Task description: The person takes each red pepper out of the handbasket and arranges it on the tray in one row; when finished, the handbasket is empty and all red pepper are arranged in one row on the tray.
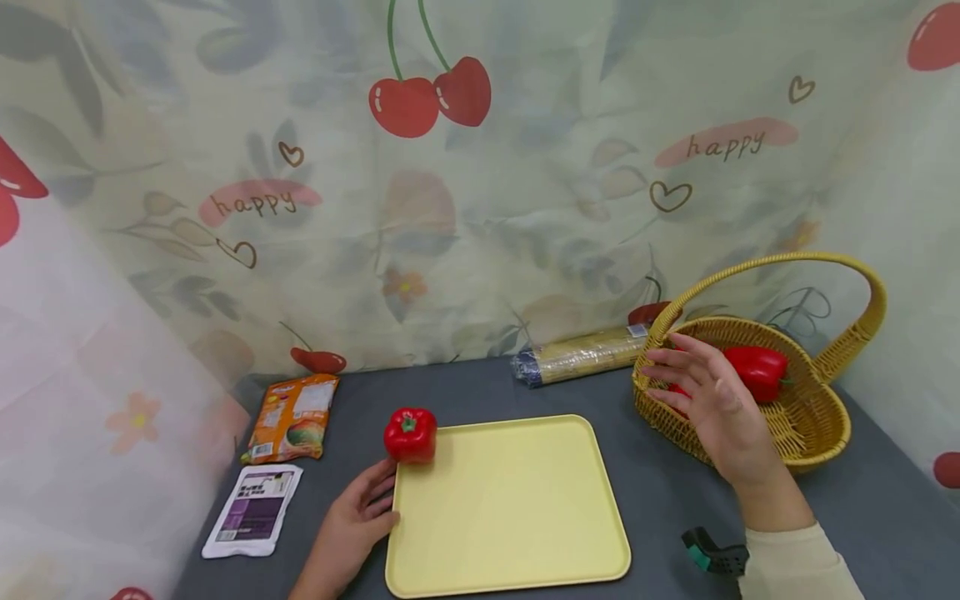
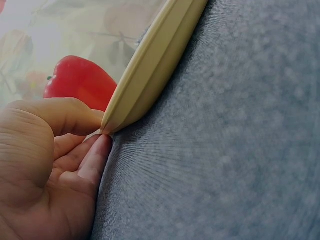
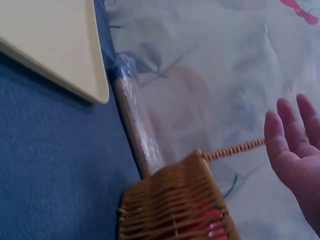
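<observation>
Two hands [image 1: 352, 521], one tray [image 1: 510, 508], two peppers [image 1: 410, 434].

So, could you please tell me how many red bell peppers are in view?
2: one red pepper on the yellow tray's far left corner, one pepper inside the wicker basket. The right hand may hide more there.
</observation>
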